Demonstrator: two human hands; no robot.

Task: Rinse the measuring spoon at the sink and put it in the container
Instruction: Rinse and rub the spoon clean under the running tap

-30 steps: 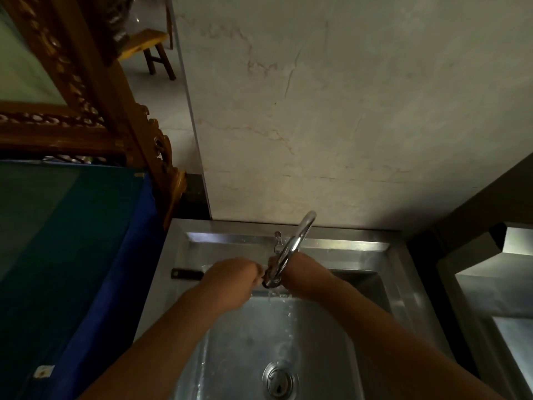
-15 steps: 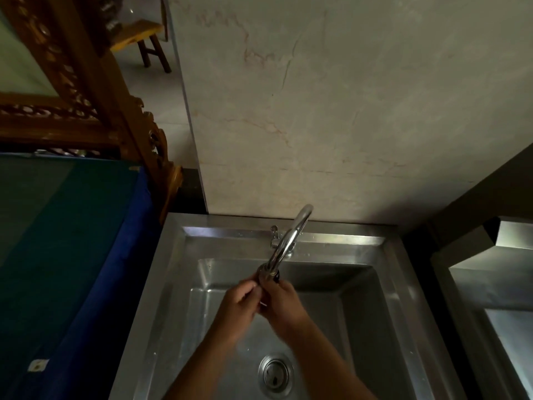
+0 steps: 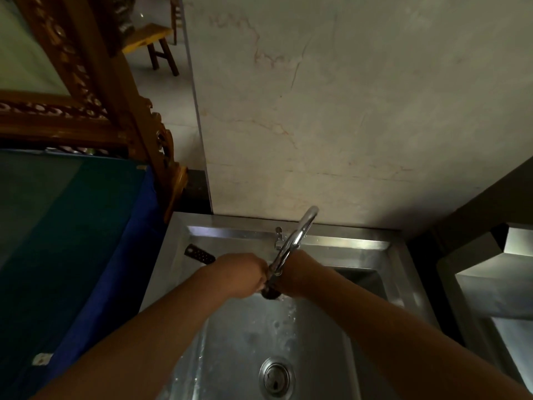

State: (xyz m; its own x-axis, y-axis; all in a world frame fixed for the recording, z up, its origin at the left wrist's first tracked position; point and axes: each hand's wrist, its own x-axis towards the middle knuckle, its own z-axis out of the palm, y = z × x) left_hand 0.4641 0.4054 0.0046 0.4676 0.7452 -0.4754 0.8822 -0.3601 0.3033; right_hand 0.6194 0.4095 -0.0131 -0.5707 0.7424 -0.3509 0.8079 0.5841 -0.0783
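Observation:
The measuring spoon is dark, and its perforated black handle sticks out to the left of my left hand, which is closed around it. A dark rounded part, apparently the spoon's bowl, sits just under the chrome faucet between both hands. My right hand is curled against that end, its fingers partly hidden behind the spout. Water falls from there into the steel sink. No container is in view.
The sink's drain lies below the hands. A blue-green covered surface borders the sink on the left, with a carved wooden frame behind it. A marble wall rises behind the faucet. A steel unit stands at the right.
Both hands have moved from lower in the basin up and back under the spout. The spoon's black handle now shows to the left of my left hand, and water splashes below.

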